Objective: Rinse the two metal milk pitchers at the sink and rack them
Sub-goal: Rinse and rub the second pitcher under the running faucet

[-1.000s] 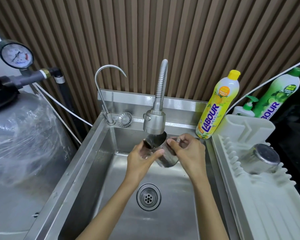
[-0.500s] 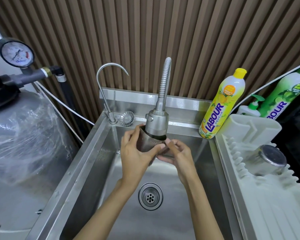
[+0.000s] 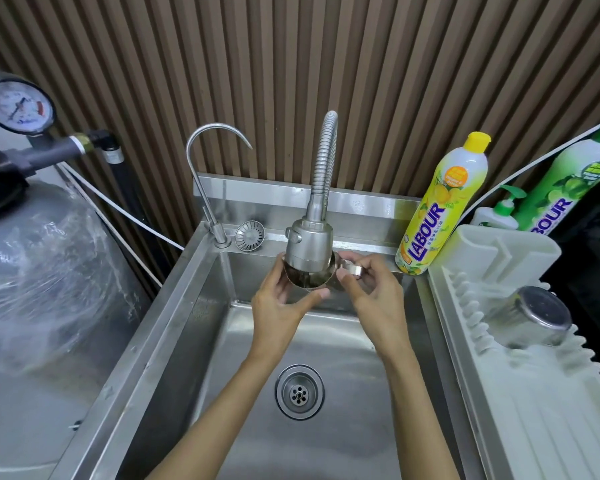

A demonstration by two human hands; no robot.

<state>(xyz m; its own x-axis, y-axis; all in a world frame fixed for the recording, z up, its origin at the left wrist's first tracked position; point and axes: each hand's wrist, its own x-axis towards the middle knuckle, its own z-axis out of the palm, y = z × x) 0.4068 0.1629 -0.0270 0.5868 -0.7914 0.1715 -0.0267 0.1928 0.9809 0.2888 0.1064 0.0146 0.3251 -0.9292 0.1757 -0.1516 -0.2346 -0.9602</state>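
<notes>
A metal milk pitcher [image 3: 309, 277] is held upright directly under the flexible spray faucet head [image 3: 309, 245], over the steel sink [image 3: 194, 306]. My left hand [image 3: 279, 301] cups its body from the left and below. My right hand [image 3: 369, 292] grips its handle on the right. The faucet head hides part of the pitcher's mouth. A second metal pitcher [image 3: 530, 318] lies upside down on the white drying rack [image 3: 520, 410] to the right of the sink.
A thin gooseneck tap [image 3: 205, 188] and a loose strainer [image 3: 250, 235] stand at the sink's back ledge. The drain [image 3: 299, 391] is in the basin's middle. Yellow [image 3: 440, 206] and green [image 3: 568, 181] dish-soap bottles stand behind the rack. A wrapped tank [image 3: 42, 278] with a gauge is at left.
The pitcher went from tilted below the faucet to upright with its mouth right under the spray head. My right hand shifted from the body to the handle.
</notes>
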